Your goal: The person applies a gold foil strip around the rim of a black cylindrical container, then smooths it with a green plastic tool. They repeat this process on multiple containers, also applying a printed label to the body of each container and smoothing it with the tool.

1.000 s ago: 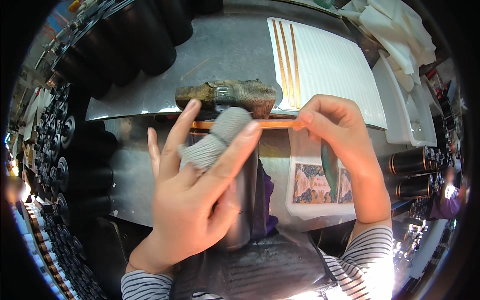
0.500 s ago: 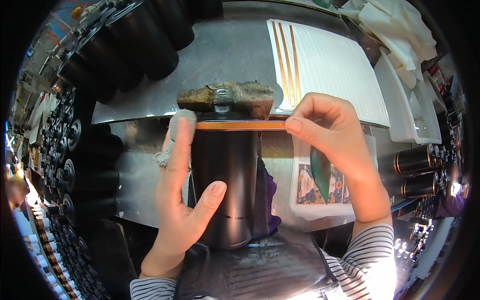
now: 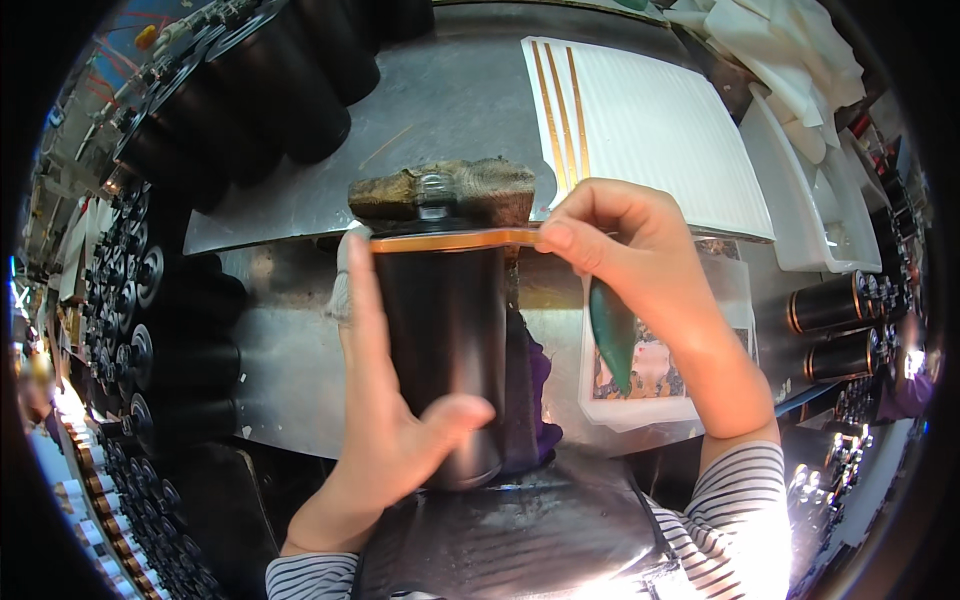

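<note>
A black cylinder [image 3: 440, 330] lies lengthwise before me, its narrow far neck resting on a worn, cloth-like block [image 3: 490, 190]. Across its far end runs a thin gold strip [image 3: 430, 242], lying against the cylinder and bending toward its right end. Thumb and fingers of my right hand [image 3: 635, 240] pinch that right end. A green pointed blade [image 3: 613, 340] hangs below this hand; its upper part is hidden. My left hand [image 3: 385, 430] lies against the cylinder's left side, fingers stretched out, thumb spread across the front. Grey wrapping covers one of its fingers.
Several gold strips [image 3: 567, 120] lie on a white ribbed sheet [image 3: 660, 140] at the back right. Beyond is a white tray [image 3: 805, 225]. Large black cylinders [image 3: 280, 90] crowd the left; smaller gold-ringed ones [image 3: 835, 305] stand right. A patterned sheet [image 3: 650, 370] lies under the blade.
My left fingertip has left the strip's left end and slid down the cylinder's left side, the thumb moving right across it. My right hand has shifted slightly left, and the strip now bends.
</note>
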A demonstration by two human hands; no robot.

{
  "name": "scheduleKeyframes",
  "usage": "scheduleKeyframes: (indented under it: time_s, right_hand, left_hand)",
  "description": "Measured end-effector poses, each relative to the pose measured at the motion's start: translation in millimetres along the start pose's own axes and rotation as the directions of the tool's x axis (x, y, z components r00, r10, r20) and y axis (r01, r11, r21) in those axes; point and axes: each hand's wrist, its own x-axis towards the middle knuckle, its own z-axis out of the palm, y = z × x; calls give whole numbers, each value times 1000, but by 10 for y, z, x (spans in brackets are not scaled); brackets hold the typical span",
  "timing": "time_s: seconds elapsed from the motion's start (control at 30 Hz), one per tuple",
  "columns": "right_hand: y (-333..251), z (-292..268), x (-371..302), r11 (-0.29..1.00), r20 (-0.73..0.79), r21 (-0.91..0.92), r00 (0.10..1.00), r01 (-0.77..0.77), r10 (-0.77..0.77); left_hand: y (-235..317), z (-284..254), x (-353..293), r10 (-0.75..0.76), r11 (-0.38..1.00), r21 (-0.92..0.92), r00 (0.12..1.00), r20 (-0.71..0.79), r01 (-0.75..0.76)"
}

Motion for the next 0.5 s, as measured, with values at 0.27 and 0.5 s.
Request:
scheduleKeyframes:
  time_s: [0.27, 0.5]
  right_hand:
    - [101, 22, 13, 999, -8, 39, 999, 32, -32]
    - [151, -57, 42, 994, 29, 102, 999, -31, 28]
  left_hand:
    - [94, -87, 75, 197, 905, 381, 980, 14, -188]
    - [450, 79, 260, 155, 529, 781, 943, 295, -332]
